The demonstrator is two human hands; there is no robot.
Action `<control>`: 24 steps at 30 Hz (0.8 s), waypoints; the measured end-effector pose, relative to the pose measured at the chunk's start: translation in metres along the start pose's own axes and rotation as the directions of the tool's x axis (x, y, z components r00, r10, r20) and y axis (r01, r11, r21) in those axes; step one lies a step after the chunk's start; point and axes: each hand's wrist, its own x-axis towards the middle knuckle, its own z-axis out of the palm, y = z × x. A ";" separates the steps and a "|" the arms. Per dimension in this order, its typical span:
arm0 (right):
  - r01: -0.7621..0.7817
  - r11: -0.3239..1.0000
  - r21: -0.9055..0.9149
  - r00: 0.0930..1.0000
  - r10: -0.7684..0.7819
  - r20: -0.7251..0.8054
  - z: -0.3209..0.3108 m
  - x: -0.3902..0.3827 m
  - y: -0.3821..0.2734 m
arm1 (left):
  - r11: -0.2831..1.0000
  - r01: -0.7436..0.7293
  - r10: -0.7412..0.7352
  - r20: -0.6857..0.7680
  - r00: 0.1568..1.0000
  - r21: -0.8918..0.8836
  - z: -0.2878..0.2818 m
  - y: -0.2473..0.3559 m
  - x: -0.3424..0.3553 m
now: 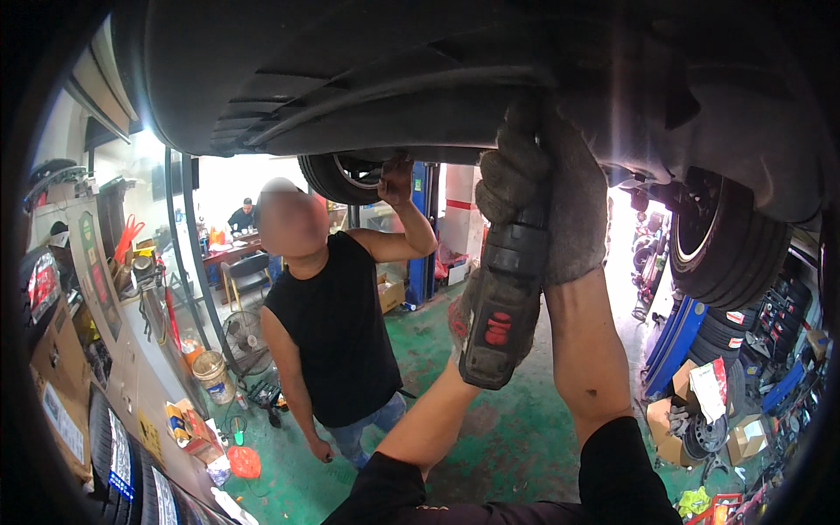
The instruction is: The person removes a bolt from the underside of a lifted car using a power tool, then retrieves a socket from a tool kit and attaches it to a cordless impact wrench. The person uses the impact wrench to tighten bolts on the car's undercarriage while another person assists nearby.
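Note:
A black cordless power tool (503,306) with a red mark stands nearly upright in front of me, its upper end raised toward the dark underside of a lifted car (376,96). My right hand (573,197), in a grey work glove, is closed round the tool's upper part, fingers wrapped across its left side. Behind the lower body is my left hand (461,315), also gloved; it grips the tool there, though most of its fingers are hidden. What the tool's tip touches is lost in the shadow under the car.
A co-worker in a black sleeveless top (328,324) stands close on the left, one hand (396,179) raised to the car near a wheel (337,179). Another wheel (731,241) hangs at the right. Blue lift posts (674,346), stacked tyres, boxes, a fan (247,339) and a bucket (213,376) stand around.

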 end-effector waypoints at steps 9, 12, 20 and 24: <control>0.106 0.933 -0.343 0.987 -0.140 -0.074 0.000 0.003 -0.004 | -0.156 -0.291 0.392 0.329 0.859 0.944 0.035 0.036 0.004; 0.090 0.936 -0.342 0.988 -0.127 -0.088 0.005 0.001 -0.003 | 0.593 -0.154 0.230 0.017 0.973 0.791 0.035 0.033 0.006; -0.014 0.999 0.035 0.964 0.005 0.264 0.000 0.003 0.000 | 0.070 -0.236 0.359 0.196 0.913 0.969 0.031 0.037 -0.002; 0.043 0.997 -0.070 0.998 -0.046 -0.042 0.003 0.003 0.000 | 0.099 -0.207 0.328 0.165 0.930 0.973 0.034 0.037 0.003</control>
